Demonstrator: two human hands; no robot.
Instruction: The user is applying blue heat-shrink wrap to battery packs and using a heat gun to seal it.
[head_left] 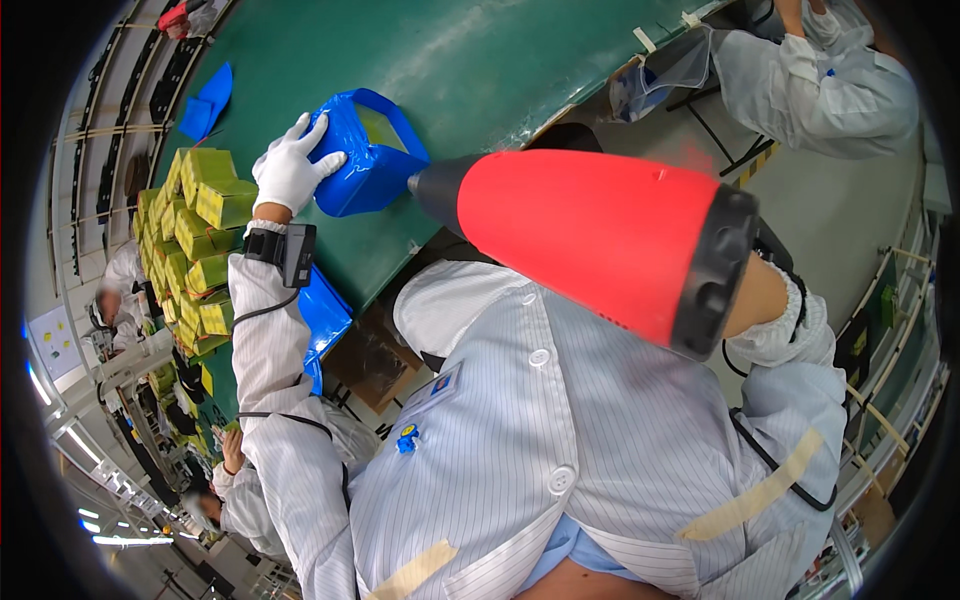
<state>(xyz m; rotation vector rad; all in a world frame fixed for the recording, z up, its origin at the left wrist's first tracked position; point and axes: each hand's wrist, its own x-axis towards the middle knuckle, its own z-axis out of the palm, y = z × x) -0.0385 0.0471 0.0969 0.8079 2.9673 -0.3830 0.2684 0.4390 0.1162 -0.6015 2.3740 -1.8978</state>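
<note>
My left hand [293, 168], in a white glove, grips the left side of a box wrapped in shiny blue film [345, 190], thumb and fingers spread against it. A yellow-green face shows through the opening in the film. The wrapped box stands on the green tabletop [460, 60]. From the right, a red heat gun [590, 240] with a black nozzle is held up by my right arm [765, 295]. Its nozzle tip is close to the blue film's right side. The heat gun's body hides the fingers of my right hand.
Yellow-green boxes [205, 240] are stacked left of my left forearm. A loose blue film piece [207, 102] lies beyond them, and more blue film [322, 315] hangs by the table's near edge. A person in a white coat [820, 90] is at the upper right.
</note>
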